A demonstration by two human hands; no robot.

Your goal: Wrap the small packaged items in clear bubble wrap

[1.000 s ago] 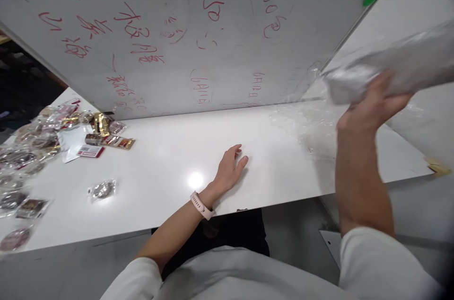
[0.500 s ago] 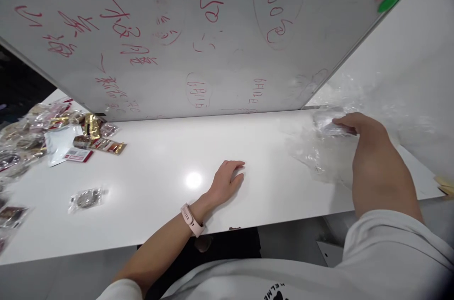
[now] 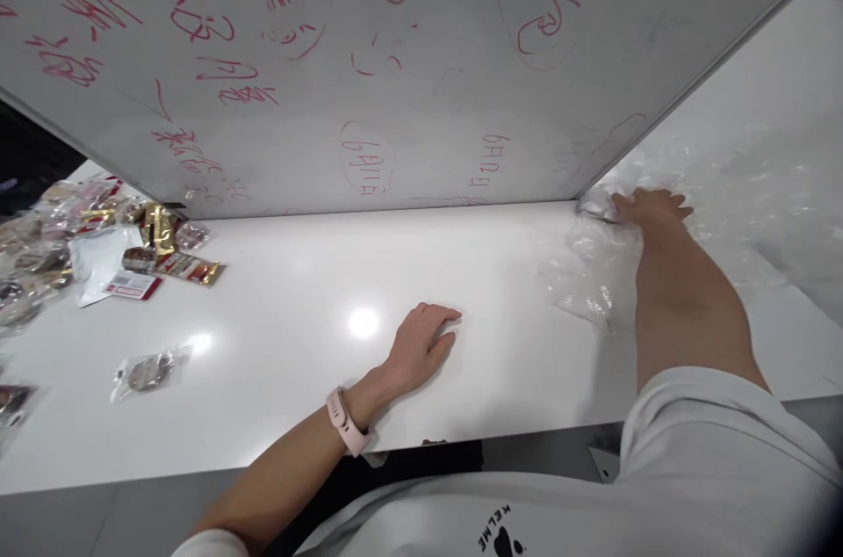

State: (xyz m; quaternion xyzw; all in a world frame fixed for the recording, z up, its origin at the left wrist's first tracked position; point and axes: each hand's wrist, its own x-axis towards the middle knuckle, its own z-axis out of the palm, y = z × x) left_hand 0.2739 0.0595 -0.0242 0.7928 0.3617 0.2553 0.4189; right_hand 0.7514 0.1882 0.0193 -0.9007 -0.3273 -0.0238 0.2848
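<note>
My left hand (image 3: pixel 421 342) lies palm down on the white table (image 3: pixel 296 302), fingers loosely stretched, holding nothing; a pink watch sits on its wrist. My right hand (image 3: pixel 649 207) reaches far right into a heap of clear plastic bags (image 3: pixel 593 271) at the whiteboard's lower corner. Its fingers rest spread on the plastic, with the tips partly hidden in it. One small clear bag with a dark item (image 3: pixel 148 372) lies alone at the left front.
A whiteboard (image 3: pixel 395 56) with red writing stands along the table's far side. A pile of small packets, gold and red wrappers (image 3: pixel 164 254) and clear bags (image 3: pixel 26 267) covers the left end. The table's front edge runs just before my body.
My right hand, which was raised with a bunch of clear plastic, has come down and moved back onto the plastic heap. My left hand has stayed put.
</note>
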